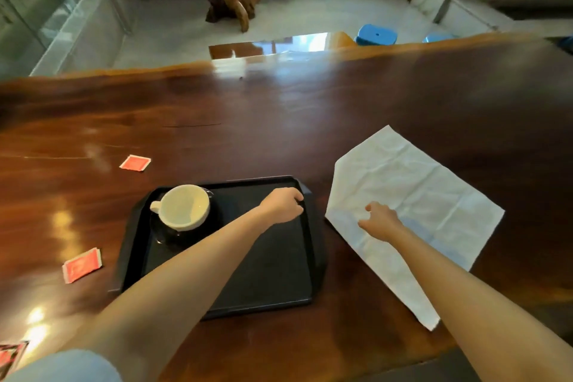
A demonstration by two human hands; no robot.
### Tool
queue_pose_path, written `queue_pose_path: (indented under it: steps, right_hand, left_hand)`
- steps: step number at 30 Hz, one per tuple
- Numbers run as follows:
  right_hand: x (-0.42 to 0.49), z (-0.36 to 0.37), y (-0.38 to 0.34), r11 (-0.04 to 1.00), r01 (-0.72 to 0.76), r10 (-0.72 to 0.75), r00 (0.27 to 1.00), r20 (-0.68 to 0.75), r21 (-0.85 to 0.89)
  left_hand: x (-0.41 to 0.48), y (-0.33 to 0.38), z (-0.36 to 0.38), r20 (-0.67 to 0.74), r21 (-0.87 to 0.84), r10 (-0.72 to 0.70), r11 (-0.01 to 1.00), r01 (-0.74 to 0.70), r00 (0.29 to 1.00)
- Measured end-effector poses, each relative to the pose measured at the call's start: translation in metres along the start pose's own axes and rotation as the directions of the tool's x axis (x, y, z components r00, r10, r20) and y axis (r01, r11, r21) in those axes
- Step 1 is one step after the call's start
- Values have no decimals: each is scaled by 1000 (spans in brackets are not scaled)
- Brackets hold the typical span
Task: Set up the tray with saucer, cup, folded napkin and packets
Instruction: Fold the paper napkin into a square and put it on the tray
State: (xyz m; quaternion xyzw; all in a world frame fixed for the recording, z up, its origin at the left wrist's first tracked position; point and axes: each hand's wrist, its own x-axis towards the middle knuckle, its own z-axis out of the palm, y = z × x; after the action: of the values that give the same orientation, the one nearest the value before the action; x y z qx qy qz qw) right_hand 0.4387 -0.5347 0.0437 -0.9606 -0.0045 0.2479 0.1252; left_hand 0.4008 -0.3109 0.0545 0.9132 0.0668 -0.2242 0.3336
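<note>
Because the white ceramic cup [185, 206] already sits on its dark glass saucer [164, 234] in the far left corner of the black rectangular plastic tray [263, 273], the rest of the tray floor stays free for the napkin and packets. The left hand [283, 205] rests at the tray's far right rim, fingers curled; whether they clamp the rim cannot be told, but the position suits steadying the tray. The right hand [379, 220] presses loosely curled fingers on the white paper napkin [412, 195], which lies unfolded on the polished brown wooden table [279, 108] just right of the tray, holding nothing. Two red-and-white packets [135, 162] [82, 265] lie on the table left of the tray, not yet loaded.
</note>
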Motion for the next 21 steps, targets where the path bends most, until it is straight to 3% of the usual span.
queue_pose_path:
  steps: [6, 10, 21]
  right_hand:
    - [60, -34, 47, 961, 161, -110, 969, 220, -227]
    - [89, -50, 72, 908, 290, -186, 926, 328, -303]
    - [176, -70, 131, 721, 481, -342, 873, 348, -499]
  left_hand:
    - [53, 59, 44, 127, 139, -104, 987, 86, 986]
    - [80, 86, 62, 117, 140, -190, 975, 173, 975]
    - [142, 99, 79, 3, 190, -386, 906, 378, 922]
